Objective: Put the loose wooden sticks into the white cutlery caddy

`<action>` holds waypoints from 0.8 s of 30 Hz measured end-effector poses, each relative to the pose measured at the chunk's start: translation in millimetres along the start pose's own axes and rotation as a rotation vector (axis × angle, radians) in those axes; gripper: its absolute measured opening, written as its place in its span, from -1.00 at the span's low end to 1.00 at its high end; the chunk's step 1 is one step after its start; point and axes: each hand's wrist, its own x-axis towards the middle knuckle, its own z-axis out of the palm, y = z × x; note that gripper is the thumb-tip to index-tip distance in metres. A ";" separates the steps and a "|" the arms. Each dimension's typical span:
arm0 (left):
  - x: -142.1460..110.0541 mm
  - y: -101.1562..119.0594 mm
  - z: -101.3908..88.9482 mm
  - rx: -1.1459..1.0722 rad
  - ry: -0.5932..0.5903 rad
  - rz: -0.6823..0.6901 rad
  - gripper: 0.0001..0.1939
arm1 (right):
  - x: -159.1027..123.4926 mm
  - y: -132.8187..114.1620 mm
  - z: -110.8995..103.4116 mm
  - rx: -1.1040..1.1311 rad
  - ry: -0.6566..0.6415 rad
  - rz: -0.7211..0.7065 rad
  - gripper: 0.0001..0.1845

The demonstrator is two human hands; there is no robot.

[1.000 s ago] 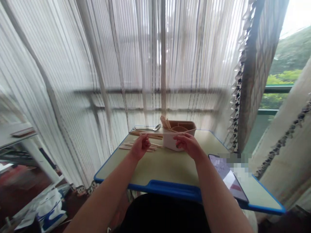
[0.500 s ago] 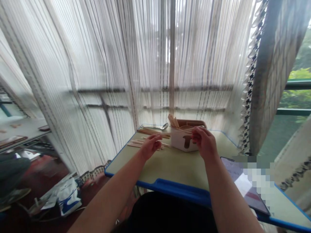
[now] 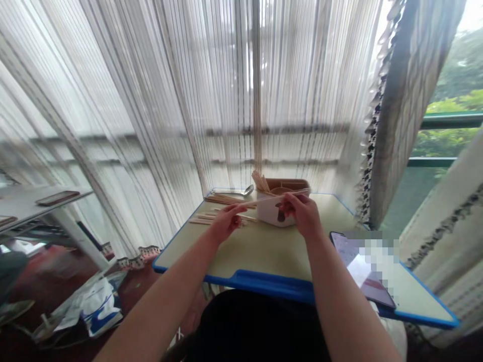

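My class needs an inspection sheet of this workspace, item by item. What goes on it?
Surface: pale table with blue edging.
Job's things: thin stick held up; pale sticks and darker sticks lying at left; holder with upright sticks; metal ladle.
Clutter: phone or tablet at right; plastic bag on floor.
Hands: left hand and right hand both pinch the thin stick.
Cables: nothing seen on table; floor unclear.
Surroundings: curtain behind, side table left, greenery outside right.
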 end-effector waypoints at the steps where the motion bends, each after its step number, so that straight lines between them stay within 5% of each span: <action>1: 0.6 -1.4 1.5 0.048 -0.001 0.004 -0.63 | 1.0 -2.3 -2.4 0.017 0.056 -0.064 -0.66; 4: 11.3 -5.4 9.6 0.250 0.131 0.122 -0.56 | 4.2 -12.8 -13.3 0.080 0.302 -0.302 -0.68; 7: 35.9 -7.3 23.2 0.398 0.292 0.392 -0.46 | 4.8 -21.9 -22.7 -0.004 0.508 -0.491 -0.66; 11: 64.1 -14.3 46.9 0.358 0.141 0.418 -0.15 | 2.5 -22.1 -27.0 -0.248 0.629 -0.552 -0.64; 14: 68.1 -26.5 60.7 0.253 0.040 0.345 -0.03 | 0.7 -17.3 -25.5 -0.458 0.599 -0.527 -0.63; 19: 63.8 -37.5 66.4 0.244 0.078 0.387 -0.05 | -1.5 -7.9 -14.8 -0.661 0.330 -0.492 -0.70; 24: 66.5 -31.3 62.3 0.206 -0.001 0.313 -0.25 | 3.0 2.7 -8.2 -0.814 0.269 -0.574 -0.70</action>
